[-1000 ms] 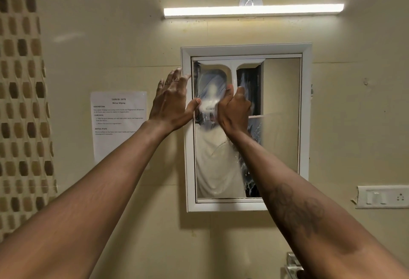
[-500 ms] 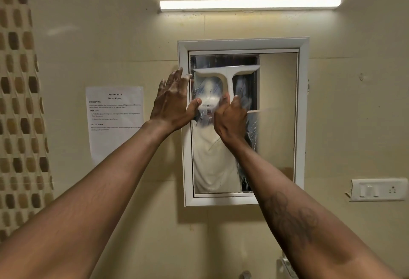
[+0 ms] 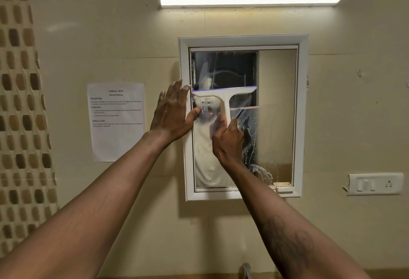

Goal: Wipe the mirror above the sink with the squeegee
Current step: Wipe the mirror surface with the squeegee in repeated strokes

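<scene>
Our right hand point(image 3: 228, 143) is gripping the squeegee point(image 3: 225, 97) on the mirror point(image 3: 276, 112). Our left hand point(image 3: 171, 114) is resting flat on the frame point(image 3: 302, 123).

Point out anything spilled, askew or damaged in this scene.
White splashes and drips streak the mirror at its lower right, beside the right hand gripping the squeegee; they look like unwiped residue. Nothing else stands out.

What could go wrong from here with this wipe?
The left hand braces on the mirror frame with its thumb reaching over the glass, so it may leave fresh prints there. The squeegee, gripped by the right hand, spans only the left part of the glass, so the right strip and the droplets low down could get missed.
</scene>
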The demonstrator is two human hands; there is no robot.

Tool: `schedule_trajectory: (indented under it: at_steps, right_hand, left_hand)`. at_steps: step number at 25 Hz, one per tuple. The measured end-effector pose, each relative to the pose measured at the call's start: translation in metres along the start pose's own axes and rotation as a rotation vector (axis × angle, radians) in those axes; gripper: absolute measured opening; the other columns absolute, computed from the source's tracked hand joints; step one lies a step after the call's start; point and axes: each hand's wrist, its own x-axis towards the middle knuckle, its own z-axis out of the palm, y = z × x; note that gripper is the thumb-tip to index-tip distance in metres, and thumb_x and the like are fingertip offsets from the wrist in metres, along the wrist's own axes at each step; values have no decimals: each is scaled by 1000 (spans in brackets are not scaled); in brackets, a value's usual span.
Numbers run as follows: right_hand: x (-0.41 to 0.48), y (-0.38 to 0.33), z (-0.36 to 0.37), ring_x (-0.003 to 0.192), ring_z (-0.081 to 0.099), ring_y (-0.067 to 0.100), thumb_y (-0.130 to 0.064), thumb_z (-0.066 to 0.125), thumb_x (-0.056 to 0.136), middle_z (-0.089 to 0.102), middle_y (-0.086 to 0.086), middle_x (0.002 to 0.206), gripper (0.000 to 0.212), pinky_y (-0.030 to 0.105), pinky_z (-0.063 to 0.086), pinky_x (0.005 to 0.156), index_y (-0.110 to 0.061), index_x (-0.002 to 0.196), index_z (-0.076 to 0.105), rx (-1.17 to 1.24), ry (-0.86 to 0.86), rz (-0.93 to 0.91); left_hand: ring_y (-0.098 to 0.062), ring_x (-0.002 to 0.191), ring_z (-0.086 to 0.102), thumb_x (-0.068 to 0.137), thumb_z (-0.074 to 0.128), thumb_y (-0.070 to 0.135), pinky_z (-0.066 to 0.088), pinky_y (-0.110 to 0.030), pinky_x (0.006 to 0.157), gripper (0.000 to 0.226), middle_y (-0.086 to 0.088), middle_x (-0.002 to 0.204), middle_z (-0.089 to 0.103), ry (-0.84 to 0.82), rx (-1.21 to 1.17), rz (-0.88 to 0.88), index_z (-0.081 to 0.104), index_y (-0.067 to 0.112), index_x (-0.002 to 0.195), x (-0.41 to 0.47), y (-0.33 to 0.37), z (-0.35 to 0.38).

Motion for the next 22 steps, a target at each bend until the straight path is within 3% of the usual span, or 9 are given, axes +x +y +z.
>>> schedule_trajectory:
  at_steps: [2,5,9,11,15,19,22]
  right_hand:
    - [-5,0,-3,81,68,31,-47,38,109,65,6,91,43,53,59,73,-10,122,56,5,4,-9]
    - [-3,-8,-12,73,67,29,-46,39,110,63,4,82,41,53,58,69,-9,118,56,14,28,-51]
    - [16,-26,-21,79,68,34,-54,29,108,69,13,90,47,50,57,67,-14,114,53,-25,66,-71]
    - [32,-38,-23,77,67,29,-52,30,109,68,9,89,46,43,56,64,-13,113,54,44,52,-70]
    - [63,-54,-23,72,59,15,-44,34,112,59,1,86,46,20,39,53,-6,114,60,73,119,-60]
    - [80,-56,-23,80,70,21,-42,36,112,70,8,93,45,33,58,64,-4,120,59,100,62,-50]
    - [86,-61,-24,82,70,23,-42,36,112,70,10,93,45,40,61,70,-4,119,59,92,55,-65]
  left_hand:
    - [-28,160,14,99,55,53,13,-51,129,72,-10,171,17,-9,7,-3,31,18,157,-3,0,-2]
    - [-28,159,15,100,56,52,15,-52,129,71,-11,171,19,2,16,6,32,17,156,-3,1,-10]
    - [-30,157,22,102,54,43,21,-56,126,62,-15,168,27,81,-24,34,36,14,153,1,5,-25]
    - [-30,157,22,102,54,42,20,-55,127,60,-15,168,27,99,-38,38,36,14,153,4,7,-30]
    - [-28,158,20,102,54,42,18,-52,128,62,-13,169,25,91,-37,43,35,16,155,9,12,-35]
    - [-27,159,19,102,55,41,18,-52,128,62,-13,169,24,93,-25,48,35,17,155,14,12,-37]
    - [-28,158,21,101,56,41,19,-53,128,62,-13,169,25,97,-13,54,36,16,154,17,11,-37]
